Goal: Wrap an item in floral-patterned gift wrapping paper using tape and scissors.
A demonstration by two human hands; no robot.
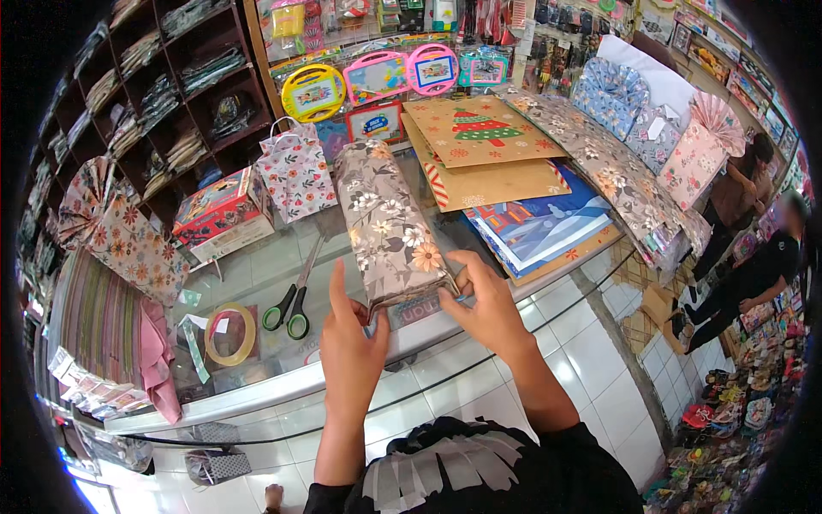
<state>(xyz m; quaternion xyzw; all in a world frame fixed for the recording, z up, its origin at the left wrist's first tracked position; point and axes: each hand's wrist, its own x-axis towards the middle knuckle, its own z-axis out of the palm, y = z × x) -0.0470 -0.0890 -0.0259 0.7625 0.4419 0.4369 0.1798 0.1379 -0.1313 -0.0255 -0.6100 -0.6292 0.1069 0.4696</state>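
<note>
A long box wrapped in grey-brown floral paper (392, 225) lies on the glass counter (257, 283), its near end towards me. My left hand (353, 340) pinches the paper at the near left corner, index finger raised alongside the box. At the near right corner, my right hand (485, 299) grips the paper edge between thumb and curled fingers. The folds at that end are partly hidden by my hands. Left of the box are scissors with black and green handles (289, 311) and a roll of clear tape (230, 334).
Paper gift bags, one with a Christmas tree (485, 132), lie right of the box beside floral wrapping sheets (597, 167). Leftward stand a red toy box (221, 209), a flowered gift bag (298, 170) and stacked folded paper (96, 327). Two people, one in black (748, 276), are at far right.
</note>
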